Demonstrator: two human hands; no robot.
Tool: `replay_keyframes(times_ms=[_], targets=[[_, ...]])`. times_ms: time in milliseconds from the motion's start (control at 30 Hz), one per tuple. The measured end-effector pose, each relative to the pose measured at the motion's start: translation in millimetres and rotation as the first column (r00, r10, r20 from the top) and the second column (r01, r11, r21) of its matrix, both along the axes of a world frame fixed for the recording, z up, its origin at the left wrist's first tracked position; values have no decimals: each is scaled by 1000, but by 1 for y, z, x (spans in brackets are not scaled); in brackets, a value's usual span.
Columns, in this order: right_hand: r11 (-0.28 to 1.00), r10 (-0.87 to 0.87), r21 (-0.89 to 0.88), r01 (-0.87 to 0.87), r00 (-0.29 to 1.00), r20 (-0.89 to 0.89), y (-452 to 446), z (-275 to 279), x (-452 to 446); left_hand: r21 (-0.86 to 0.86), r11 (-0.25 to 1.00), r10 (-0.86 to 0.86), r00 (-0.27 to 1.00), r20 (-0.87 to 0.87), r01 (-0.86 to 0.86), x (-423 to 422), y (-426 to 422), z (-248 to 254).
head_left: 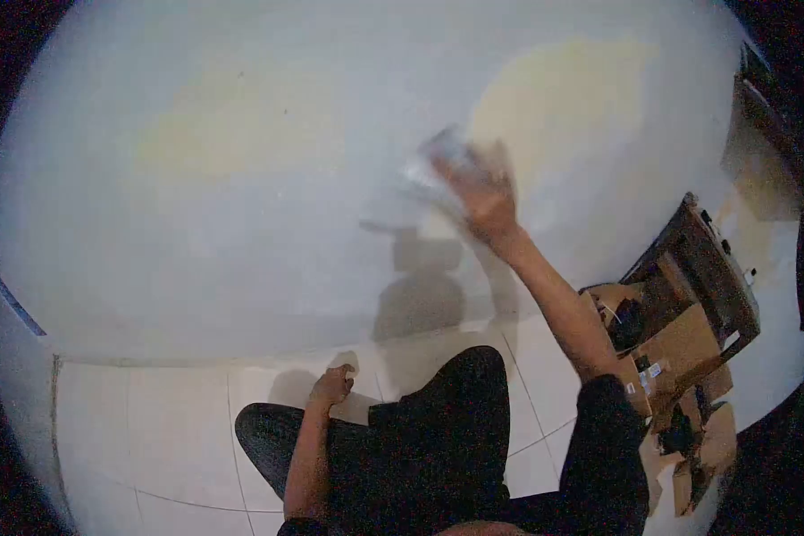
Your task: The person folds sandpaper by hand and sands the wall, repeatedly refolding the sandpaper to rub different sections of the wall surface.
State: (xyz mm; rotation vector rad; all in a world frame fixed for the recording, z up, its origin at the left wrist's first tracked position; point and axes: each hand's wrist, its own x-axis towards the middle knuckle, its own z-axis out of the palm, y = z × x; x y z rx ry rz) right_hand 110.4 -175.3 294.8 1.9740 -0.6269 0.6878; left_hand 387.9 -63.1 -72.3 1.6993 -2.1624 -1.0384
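My right hand (484, 189) is raised against the pale wall (304, 232), smeared by motion. A blurred whitish-grey thing (438, 165) shows at its fingers; I cannot make out what it is. A yellowish patch (563, 98) on the wall lies to the upper right of this hand. Over my left thigh, near the knee, rests my left hand (333, 385), its fingers curled; whether anything is inside them is too small to tell.
Cardboard boxes (688, 344) with dark items stand at the right beside a dark wooden piece of furniture (724, 268). Light floor tiles (183, 429) run along the wall's base. My shadow falls on the wall.
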Motion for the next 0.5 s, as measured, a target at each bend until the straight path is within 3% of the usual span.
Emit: replay_keyframes(times_ms=[33,67,100,133,167,200,233,267,300,333,367,433,467,500], targets=[[986,-111,-88,141,951,289,8,15,0,26,1000,-4,1000,-23,5,1,2,-8],[987,-69,-95,128,881,468,12,21,8,44,999,-4,1000,-31,5,1,2,-18],[988,-85,-71,134,880,466,7,7,8,-81,996,-21,1000,-17,19,4,3,-38],[993,-19,117,-8,973,231,2,-11,7,-210,977,-42,999,6,42,7,7,-43],[941,104,322,-101,995,10,-9,-29,0,-199,978,-58,998,18,60,5,4,-49],[993,90,-27,-111,903,-420,-5,-25,2,-102,993,-65,998,4,65,4,3,-43],[994,81,-35,-105,907,-413,0,-14,-1,-11,998,-68,998,-11,68,2,1,-36],[998,8,-55,-12,997,-72,5,-2,-2,-20,997,-73,997,0,73,2,0,-29],[996,-56,-47,72,959,276,7,7,-3,-29,998,-57,998,4,57,-1,2,-21],[984,-100,-91,152,900,424,5,12,-4,-36,999,-37,999,6,37,-2,3,-22],[984,-92,-99,149,897,433,-4,5,-2,-46,998,-33,999,14,34,-2,1,-24],[984,145,98,-151,987,67,-7,-13,7,-134,990,-42,999,26,45,0,4,-22],[979,202,29,-200,966,-161,-10,-19,6,-42,999,-29,1000,1,29,1,3,-23],[979,205,33,-202,968,-145,-5,-10,6,-35,999,-26,1000,15,27,-3,-2,-15]])
